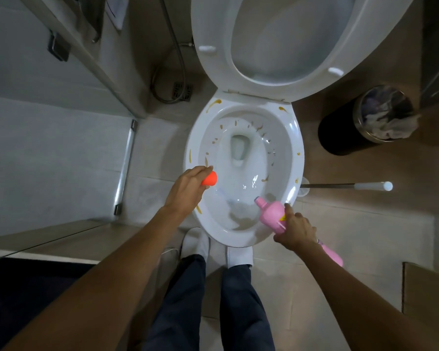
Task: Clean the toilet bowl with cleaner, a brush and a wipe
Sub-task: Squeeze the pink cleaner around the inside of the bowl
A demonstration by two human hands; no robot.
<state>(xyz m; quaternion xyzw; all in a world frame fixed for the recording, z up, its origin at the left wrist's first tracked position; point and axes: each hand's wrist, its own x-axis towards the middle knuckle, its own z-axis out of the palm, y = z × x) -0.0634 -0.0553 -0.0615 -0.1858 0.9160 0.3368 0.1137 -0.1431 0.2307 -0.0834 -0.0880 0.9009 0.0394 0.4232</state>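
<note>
A pink bottle [273, 216] of cleaner is gripped in the right hand [297, 231] and tilted so that its uncapped nozzle points down over the near right rim of the toilet bowl [295, 138]. The bottle's lower half is covered by the hand and wrist, and only its base shows again behind the forearm. The label is too small to be read. An orange cap [209, 179] is pinched in the closed fingers of the left hand [188, 190], held over the near left rim; part of the cap is hidden under the fingers. Brownish streaks and spots are seen around the rim and inner wall of the bowl. The seat [213, 34] is raised, its top cut off by the frame. A brush handle [345, 186] stands just right of the bowl, its head hidden behind the rim. A dark bin [340, 133] is placed farther right.
</note>
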